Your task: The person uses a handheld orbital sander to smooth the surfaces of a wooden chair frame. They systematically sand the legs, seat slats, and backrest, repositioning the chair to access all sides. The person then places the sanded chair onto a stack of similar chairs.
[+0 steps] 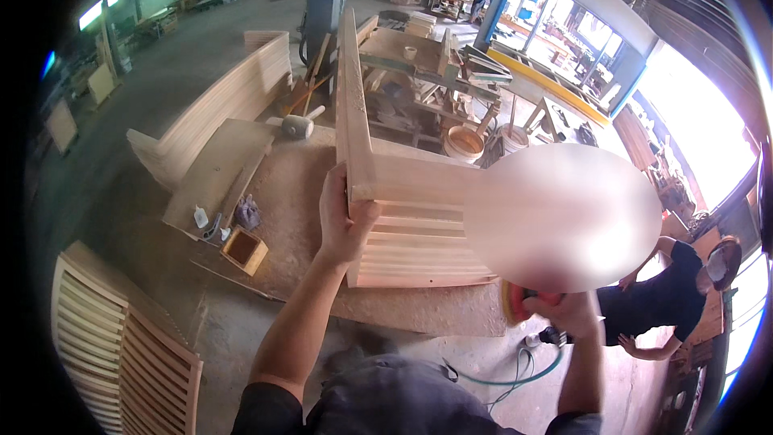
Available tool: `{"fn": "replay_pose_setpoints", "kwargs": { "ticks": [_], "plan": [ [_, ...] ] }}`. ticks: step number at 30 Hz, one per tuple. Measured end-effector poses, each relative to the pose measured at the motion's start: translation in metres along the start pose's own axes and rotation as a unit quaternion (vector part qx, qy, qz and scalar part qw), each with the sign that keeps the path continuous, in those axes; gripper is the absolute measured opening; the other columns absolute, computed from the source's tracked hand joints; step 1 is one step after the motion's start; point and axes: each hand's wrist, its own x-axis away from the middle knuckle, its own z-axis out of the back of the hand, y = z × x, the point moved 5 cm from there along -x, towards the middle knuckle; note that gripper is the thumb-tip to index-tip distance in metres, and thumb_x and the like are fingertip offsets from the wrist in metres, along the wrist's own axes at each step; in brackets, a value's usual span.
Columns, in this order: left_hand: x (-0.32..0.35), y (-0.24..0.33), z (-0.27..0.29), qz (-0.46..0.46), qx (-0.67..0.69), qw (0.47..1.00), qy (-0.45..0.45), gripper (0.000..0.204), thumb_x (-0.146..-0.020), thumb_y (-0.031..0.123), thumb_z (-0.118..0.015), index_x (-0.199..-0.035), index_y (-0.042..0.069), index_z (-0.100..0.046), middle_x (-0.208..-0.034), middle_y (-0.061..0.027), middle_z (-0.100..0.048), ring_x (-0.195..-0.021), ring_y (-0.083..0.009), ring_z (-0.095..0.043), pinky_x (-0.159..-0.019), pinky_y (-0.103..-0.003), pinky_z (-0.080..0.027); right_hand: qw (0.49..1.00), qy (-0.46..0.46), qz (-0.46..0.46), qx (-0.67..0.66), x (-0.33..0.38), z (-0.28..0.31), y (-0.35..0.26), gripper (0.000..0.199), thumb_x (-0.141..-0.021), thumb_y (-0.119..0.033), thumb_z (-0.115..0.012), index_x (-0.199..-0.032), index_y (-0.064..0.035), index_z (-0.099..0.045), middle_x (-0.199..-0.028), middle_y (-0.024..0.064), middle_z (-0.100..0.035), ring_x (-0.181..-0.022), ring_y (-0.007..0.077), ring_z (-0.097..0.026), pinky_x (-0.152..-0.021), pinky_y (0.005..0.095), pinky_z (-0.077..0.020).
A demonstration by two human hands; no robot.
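Note:
My left hand (pixel 342 213) grips the near corner of a pale wooden slatted frame (pixel 419 229) that lies tilted on the workbench (pixel 282 217), with one frame rail rising upright toward the back. My right hand (pixel 568 310) holds a red and orange power sander (pixel 519 302) below the frame's right end. A green hose (pixel 515 374) trails from the sander down to the floor. A blurred patch hides the frame's right part.
A mallet (pixel 299 125), a small wooden box (pixel 244 249) and small bottles (pixel 201 216) lie on the bench. Slatted panels stand at left (pixel 217 109) and lower left (pixel 121 346). A person in black (pixel 668 294) bends at right. A cluttered bench (pixel 427 64) stands behind.

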Motion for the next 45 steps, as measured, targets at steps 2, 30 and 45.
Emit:
{"fn": "replay_pose_setpoints", "kwargs": {
  "ticks": [2, 30, 45],
  "plan": [
    [-0.002, -0.002, -0.001, -0.023, 0.022, 0.999, 0.001, 0.061, -0.1, 0.046, -0.066, -0.131, -0.004, -0.054, -0.113, -0.0115, -0.06, -0.101, -0.0186, -0.059, -0.09, -0.034, -0.049, 0.993, -0.025, -0.089, 0.069, 0.021, -0.042, 0.022, 0.063, -0.065, -0.02, -0.099, -0.119, -0.0056, -0.07, -0.111, 0.0145, -0.07, -0.103, 0.0296, -0.071, -0.088, 0.04, -0.0603],
    [-0.001, 0.009, 0.001, 0.009, -0.028, 1.0, -0.01, 0.066, -0.114, 0.052, -0.034, -0.139, -0.006, -0.054, -0.128, -0.0177, -0.063, -0.117, -0.0245, -0.061, -0.103, -0.038, -0.048, 0.939, -0.08, -0.335, 0.016, 0.173, -0.238, 0.076, 0.073, -0.067, -0.035, -0.095, -0.131, -0.0115, -0.066, -0.123, 0.0158, -0.069, -0.115, 0.0346, -0.068, -0.1, 0.0446, -0.0555],
    [0.001, -0.037, 0.059, 0.188, -0.129, 0.971, 0.075, 0.077, -0.113, 0.06, -0.037, -0.152, -0.005, -0.043, -0.156, -0.0223, -0.044, -0.144, -0.0325, -0.044, -0.121, -0.046, -0.035, 0.924, -0.031, -0.374, -0.071, 0.202, -0.217, 0.155, 0.062, -0.079, -0.043, -0.086, -0.134, -0.0214, -0.064, -0.124, 0.0164, -0.068, -0.111, 0.0409, -0.069, -0.094, 0.0486, -0.0567]
  ]
}}
